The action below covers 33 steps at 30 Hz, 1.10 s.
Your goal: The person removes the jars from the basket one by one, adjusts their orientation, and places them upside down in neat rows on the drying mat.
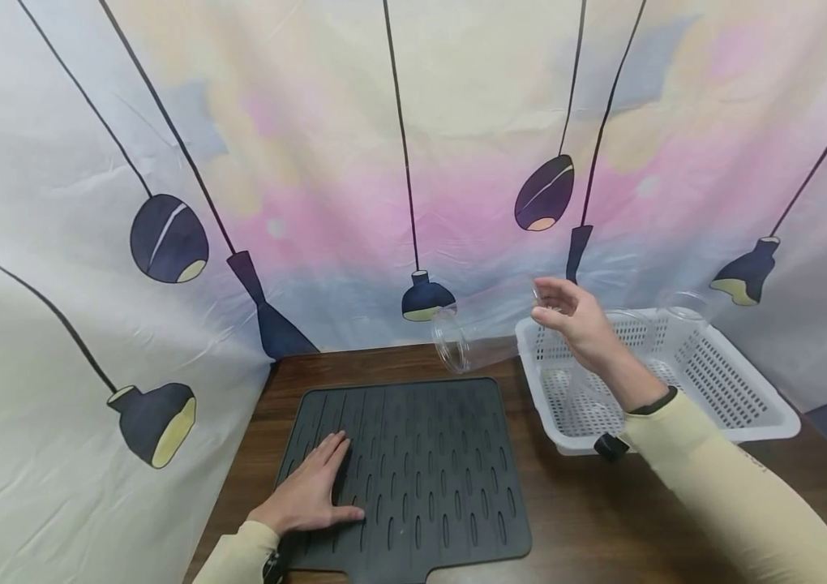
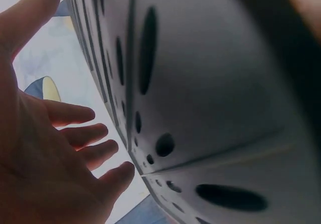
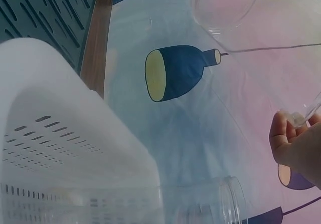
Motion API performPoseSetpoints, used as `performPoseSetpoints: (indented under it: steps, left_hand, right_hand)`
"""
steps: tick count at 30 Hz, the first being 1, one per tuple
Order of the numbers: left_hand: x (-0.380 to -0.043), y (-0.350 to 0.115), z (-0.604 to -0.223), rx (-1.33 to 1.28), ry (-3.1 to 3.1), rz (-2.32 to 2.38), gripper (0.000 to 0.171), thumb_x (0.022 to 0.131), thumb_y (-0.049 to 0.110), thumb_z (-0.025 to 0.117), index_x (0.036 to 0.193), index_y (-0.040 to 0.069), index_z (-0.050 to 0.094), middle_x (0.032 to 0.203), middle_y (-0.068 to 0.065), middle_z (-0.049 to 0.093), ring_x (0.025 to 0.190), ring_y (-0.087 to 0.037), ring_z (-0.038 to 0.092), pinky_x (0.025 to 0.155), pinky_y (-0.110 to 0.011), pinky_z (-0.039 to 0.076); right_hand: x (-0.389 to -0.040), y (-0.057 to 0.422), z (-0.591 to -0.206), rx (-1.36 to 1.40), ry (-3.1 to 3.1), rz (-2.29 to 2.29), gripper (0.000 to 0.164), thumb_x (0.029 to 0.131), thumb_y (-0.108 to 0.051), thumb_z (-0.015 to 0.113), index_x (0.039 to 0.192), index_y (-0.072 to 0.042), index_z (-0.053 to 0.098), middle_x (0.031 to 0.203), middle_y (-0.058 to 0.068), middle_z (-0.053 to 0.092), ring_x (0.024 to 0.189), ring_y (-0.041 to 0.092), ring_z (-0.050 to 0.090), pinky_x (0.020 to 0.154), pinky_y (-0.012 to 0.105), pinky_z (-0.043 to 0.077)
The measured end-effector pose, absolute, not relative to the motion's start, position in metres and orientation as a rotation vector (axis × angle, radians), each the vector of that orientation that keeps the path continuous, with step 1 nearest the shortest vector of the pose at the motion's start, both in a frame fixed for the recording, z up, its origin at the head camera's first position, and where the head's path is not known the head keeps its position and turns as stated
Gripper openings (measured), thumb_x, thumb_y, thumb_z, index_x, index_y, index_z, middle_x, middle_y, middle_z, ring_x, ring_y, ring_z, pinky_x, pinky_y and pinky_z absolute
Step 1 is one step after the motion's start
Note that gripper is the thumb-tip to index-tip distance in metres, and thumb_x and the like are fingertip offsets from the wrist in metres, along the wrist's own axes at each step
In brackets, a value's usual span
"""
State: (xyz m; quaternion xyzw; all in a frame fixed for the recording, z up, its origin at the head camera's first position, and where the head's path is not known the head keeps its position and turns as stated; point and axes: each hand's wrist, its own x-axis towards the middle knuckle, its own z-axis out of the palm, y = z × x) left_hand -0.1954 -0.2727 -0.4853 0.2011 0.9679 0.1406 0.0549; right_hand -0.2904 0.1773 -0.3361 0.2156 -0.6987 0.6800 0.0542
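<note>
My right hand (image 1: 574, 320) is raised over the left end of a white basket (image 1: 742, 397), pinching the narrow end of a clear drinking glass (image 1: 482, 345). The glass tips sideways with its wide round rim toward the left, just past the far edge of a dark grey drying mat (image 1: 450, 454). In the right wrist view the fingers (image 3: 279, 133) close round a small clear knob at the glass's end. My left hand (image 1: 311, 487) rests on the mat's left side, fingers straight and thumb spread; the left wrist view shows its palm beside the slotted mat.
More clear glasses are in the basket, one with its rim (image 1: 683, 304) above the far side and another (image 3: 228, 201) lying along the near end. Mat and basket stand on a brown wooden table (image 1: 567, 519). A curtain (image 1: 340, 203) printed with lamps hangs close behind.
</note>
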Motion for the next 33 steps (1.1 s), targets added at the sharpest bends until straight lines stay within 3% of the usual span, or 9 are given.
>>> performPoseSetpoints:
  steps: [5, 11, 15, 20, 33]
  left_hand:
    - [-0.194, -0.274, -0.491, 0.6, 2.931, 0.381, 0.113, 0.073, 0.071, 0.069, 0.15, -0.002, 0.031, 0.158, -0.02, 0.024, 0.146, -0.04, 0.023, 0.112, -0.058, 0.029]
    - [-0.193, -0.275, -0.495, 0.599, 2.918, 0.357, 0.113, 0.073, 0.073, 0.068, 0.15, -0.002, 0.032, 0.158, -0.021, 0.024, 0.146, -0.041, 0.024, 0.112, -0.058, 0.029]
    - [-0.192, -0.277, -0.495, 0.591, 2.914, 0.372, 0.112, 0.073, 0.072, 0.068, 0.15, -0.002, 0.033, 0.158, -0.022, 0.024, 0.146, -0.041, 0.024, 0.112, -0.058, 0.029]
    - [-0.191, -0.278, -0.496, 0.58, 2.901, 0.383, 0.112, 0.074, 0.073, 0.066, 0.15, -0.002, 0.032, 0.158, -0.022, 0.023, 0.146, -0.041, 0.023, 0.112, -0.059, 0.028]
    - [-0.192, -0.278, -0.498, 0.591, 2.9, 0.363, 0.111, 0.074, 0.074, 0.065, 0.149, -0.003, 0.034, 0.158, -0.022, 0.024, 0.146, -0.041, 0.023, 0.111, -0.059, 0.029]
  right_hand:
    - [-0.294, 0.171, -0.333, 0.624, -2.21, 1.997, 0.06, 0.092, -0.008, 0.064, 0.144, 0.005, 0.038, 0.122, 0.0, 0.049, 0.112, 0.014, 0.046, 0.083, 0.017, 0.047]
    - [-0.298, 0.168, -0.332, 0.616, -2.279, 1.93, 0.061, 0.092, -0.01, 0.065, 0.145, 0.001, 0.039, 0.126, 0.01, 0.047, 0.115, 0.017, 0.046, 0.085, 0.02, 0.047]
    - [-0.3, 0.168, -0.333, 0.592, -2.368, 1.817, 0.063, 0.091, -0.017, 0.068, 0.146, -0.003, 0.04, 0.131, 0.016, 0.046, 0.121, 0.026, 0.046, 0.098, 0.034, 0.044]
    - [-0.301, 0.167, -0.334, 0.571, -2.45, 1.709, 0.069, 0.09, -0.027, 0.071, 0.148, -0.006, 0.039, 0.134, 0.019, 0.046, 0.126, 0.035, 0.044, 0.104, 0.05, 0.039]
    - [-0.308, 0.163, -0.334, 0.527, -2.561, 1.583, 0.074, 0.085, -0.039, 0.075, 0.146, -0.011, 0.043, 0.139, 0.016, 0.045, 0.127, 0.035, 0.044, 0.098, 0.053, 0.043]
